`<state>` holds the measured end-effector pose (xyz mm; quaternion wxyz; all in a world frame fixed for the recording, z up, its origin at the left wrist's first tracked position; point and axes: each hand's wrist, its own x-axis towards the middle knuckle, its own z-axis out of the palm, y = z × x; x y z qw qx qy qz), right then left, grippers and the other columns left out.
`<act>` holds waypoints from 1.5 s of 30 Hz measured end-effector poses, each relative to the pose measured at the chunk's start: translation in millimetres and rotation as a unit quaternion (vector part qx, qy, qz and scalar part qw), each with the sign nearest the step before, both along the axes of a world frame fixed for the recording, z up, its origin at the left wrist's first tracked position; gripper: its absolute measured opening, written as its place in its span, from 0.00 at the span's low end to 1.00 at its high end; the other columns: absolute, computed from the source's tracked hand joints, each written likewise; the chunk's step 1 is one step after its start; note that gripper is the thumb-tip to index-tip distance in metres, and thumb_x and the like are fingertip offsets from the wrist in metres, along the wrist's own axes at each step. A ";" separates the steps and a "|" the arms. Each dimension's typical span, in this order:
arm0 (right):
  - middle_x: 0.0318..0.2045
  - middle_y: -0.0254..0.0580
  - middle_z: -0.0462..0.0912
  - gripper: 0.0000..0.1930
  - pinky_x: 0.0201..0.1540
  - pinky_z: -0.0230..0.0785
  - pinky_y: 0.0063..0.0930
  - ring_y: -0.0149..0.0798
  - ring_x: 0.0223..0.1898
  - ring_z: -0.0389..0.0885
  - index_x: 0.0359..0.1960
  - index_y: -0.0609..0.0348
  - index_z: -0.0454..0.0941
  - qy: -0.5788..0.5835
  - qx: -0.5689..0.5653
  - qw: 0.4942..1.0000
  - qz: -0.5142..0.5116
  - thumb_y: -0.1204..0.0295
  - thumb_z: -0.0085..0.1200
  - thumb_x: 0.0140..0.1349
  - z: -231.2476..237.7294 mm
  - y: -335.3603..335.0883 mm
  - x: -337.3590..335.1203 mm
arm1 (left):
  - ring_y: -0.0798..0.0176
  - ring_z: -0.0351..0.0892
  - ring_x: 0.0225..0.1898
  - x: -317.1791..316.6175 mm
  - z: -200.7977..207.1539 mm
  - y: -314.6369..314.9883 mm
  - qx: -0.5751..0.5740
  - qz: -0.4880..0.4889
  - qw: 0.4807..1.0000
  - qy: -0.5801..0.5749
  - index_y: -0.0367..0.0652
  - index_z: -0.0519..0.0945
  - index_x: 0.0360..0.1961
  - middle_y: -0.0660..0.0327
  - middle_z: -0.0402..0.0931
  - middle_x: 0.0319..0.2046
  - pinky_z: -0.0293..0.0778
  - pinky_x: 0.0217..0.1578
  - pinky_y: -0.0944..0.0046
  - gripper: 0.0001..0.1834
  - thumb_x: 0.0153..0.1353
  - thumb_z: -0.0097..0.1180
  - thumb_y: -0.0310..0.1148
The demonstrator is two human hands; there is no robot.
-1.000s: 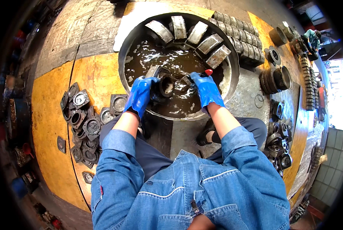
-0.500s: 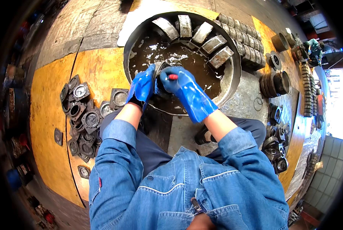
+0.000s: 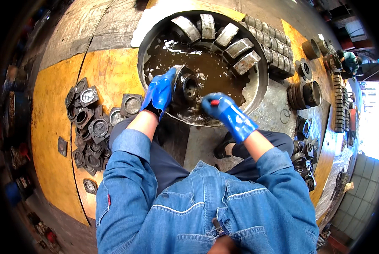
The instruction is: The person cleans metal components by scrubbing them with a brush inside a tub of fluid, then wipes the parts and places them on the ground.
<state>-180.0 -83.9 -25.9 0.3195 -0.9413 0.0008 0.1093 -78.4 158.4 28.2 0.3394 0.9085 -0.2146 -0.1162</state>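
My left hand (image 3: pixel 159 92), in a blue rubber glove, grips a dark metal housing (image 3: pixel 189 87) by its square side. The part is tilted over a round metal basin (image 3: pixel 263 76) of murky brown liquid, and its round bore faces right. My right hand (image 3: pixel 224 109), gloved the same way, is closed around a tool with a red handle end (image 3: pixel 215 103). The tool's working end is hidden, so I cannot tell its kind. This hand hovers over the basin's near right side, apart from the housing. Several thick metal blocks (image 3: pixel 244 62) lean along the basin's far right wall.
A heap of square-flanged metal parts (image 3: pixel 99 128) lies to my left on yellow boards. Stacked cylindrical parts (image 3: pixel 276 55) stand beyond the basin at right, near metal rings (image 3: pixel 312 92). More dark parts (image 3: pixel 301 156) lie beside my right knee. A person (image 3: pixel 349 61) works at far right.
My right hand has moved right and toward me, away from the housing, with the red-handled tool. The housing's round bore has come into view; my left hand still grips it.
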 end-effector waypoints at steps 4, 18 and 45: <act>0.33 0.32 0.88 0.16 0.42 0.77 0.30 0.26 0.35 0.82 0.41 0.62 0.87 -0.003 0.235 0.942 -0.240 0.59 0.64 0.67 -30.8 -27.8 16.1 | 0.36 0.85 0.51 5.5 -24.4 -3.0 -0.033 -0.001 0.996 -0.086 0.41 0.79 0.63 0.36 0.83 0.49 0.79 0.50 0.47 0.19 0.73 0.47 0.26; 0.29 0.34 0.88 0.06 0.41 0.79 0.28 0.28 0.33 0.83 0.37 0.60 0.88 -0.073 0.401 0.894 -0.187 0.71 0.64 0.65 20.8 72.8 54.7 | 0.32 0.83 0.51 10.5 -35.1 2.1 -0.023 0.008 0.996 -0.083 0.37 0.78 0.59 0.35 0.83 0.46 0.78 0.50 0.44 0.17 0.71 0.49 0.27; 0.40 0.45 0.87 0.20 0.42 0.81 0.36 0.49 0.36 0.88 0.55 0.48 0.84 -0.272 0.008 0.957 0.095 0.75 0.64 0.59 1.9 8.2 38.2 | 0.40 0.85 0.54 18.2 -35.4 -8.0 -0.123 0.004 0.983 0.134 0.44 0.76 0.67 0.40 0.84 0.52 0.79 0.54 0.53 0.22 0.75 0.51 0.33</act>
